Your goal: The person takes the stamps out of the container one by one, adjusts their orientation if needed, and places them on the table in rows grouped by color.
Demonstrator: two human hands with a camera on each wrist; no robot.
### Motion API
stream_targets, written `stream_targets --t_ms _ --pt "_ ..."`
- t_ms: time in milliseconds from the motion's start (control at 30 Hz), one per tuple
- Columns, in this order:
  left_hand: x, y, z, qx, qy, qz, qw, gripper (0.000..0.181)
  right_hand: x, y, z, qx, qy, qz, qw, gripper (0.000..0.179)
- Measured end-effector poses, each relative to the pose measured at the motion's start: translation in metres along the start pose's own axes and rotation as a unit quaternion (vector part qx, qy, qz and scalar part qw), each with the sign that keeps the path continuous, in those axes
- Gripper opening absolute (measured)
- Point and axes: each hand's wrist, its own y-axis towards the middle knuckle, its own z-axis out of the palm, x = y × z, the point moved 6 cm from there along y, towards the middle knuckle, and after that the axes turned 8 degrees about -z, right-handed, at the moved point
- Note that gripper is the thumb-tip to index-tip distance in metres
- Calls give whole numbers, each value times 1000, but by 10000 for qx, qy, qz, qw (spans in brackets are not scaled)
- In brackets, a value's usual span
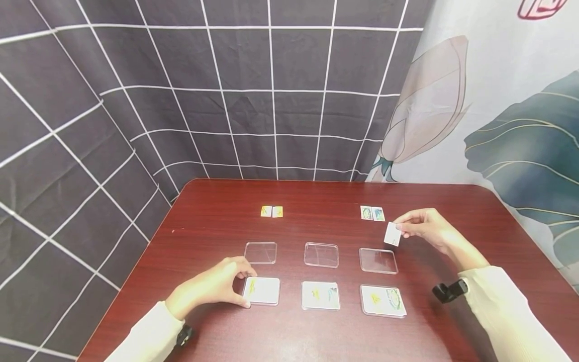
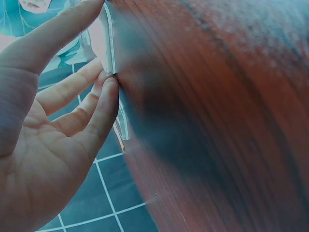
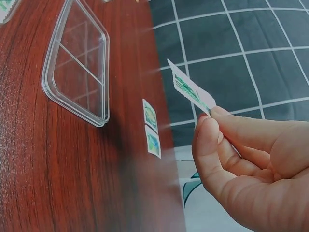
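My right hand (image 1: 425, 229) pinches a small stamp (image 1: 392, 234) between thumb and fingertips, above the table at the right. In the right wrist view the stamp (image 3: 190, 89) shows a green picture and a white border. My left hand (image 1: 221, 281) holds the left clear plastic case (image 1: 266, 291) by its near and far left corners; a white card with a yellow stamp is inside. In the left wrist view the thumb and fingers meet the edge of the case (image 2: 107, 43). Two more cases, the middle one (image 1: 320, 295) and the right one (image 1: 383, 301), hold white cards with stamps.
Behind the cases lie three clear plastic lids, left (image 1: 260, 253), middle (image 1: 321, 255) and right (image 1: 378, 261). Farther back are two yellow stamps (image 1: 272, 211) and a pair of green-blue stamps (image 1: 372, 213). Curtains rise behind the red-brown table (image 1: 316, 193).
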Motion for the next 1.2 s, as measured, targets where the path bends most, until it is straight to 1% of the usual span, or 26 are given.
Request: stream_targets --t_ms 200,500,633,800,933,1067,1200 --pt "0 1 0 16 -13 -40 10000 48 -2 1 -4 -26 -119 44 9999 17" --pt "-1 0 0 -5 -22 11 10000 49 -6 3 -10 -64 -181 114 9998 21" --pt "-1 0 0 -6 -14 21 10000 49 -9 3 -12 -64 -135 152 9998 16" --pt "0 0 -1 -6 -7 -31 10000 49 -12 5 -14 -76 -5 212 9997 15" --pt "0 0 0 16 -25 -76 10000 48 -15 6 -17 -9 49 259 9997 18" --pt "0 0 0 20 -21 -68 10000 48 -17 6 -21 20 -23 301 9995 22" --pt "-1 0 0 8 1 -52 10000 48 -19 6 -24 -16 -43 295 9996 23"
